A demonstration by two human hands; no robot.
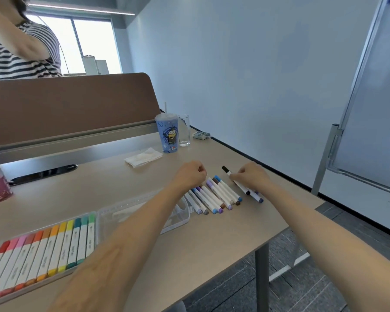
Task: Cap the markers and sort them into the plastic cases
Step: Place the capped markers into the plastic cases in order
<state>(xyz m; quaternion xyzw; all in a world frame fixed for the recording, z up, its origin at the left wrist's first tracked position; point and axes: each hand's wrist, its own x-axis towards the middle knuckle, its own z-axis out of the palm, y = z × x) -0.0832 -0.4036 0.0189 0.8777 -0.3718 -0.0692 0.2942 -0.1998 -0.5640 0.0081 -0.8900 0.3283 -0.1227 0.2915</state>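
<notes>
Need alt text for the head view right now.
Both hands reach over loose markers on a desk: right hand grips a black-tipped marker, left hand closed beside it. Nearer, one full case, one clear case.

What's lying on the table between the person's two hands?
In the head view, a row of capped markers lies between the left hand and right hand.

Twelve markers (pixel 43 251) filled one case (pixel 0 293). Another case (pixel 176 219) lay open. Two cups (pixel 169 135) stood behind.

Both arms outstretched, left hand (pixel 190 174) and right hand (pixel 251 176) curled, palms down.
</notes>
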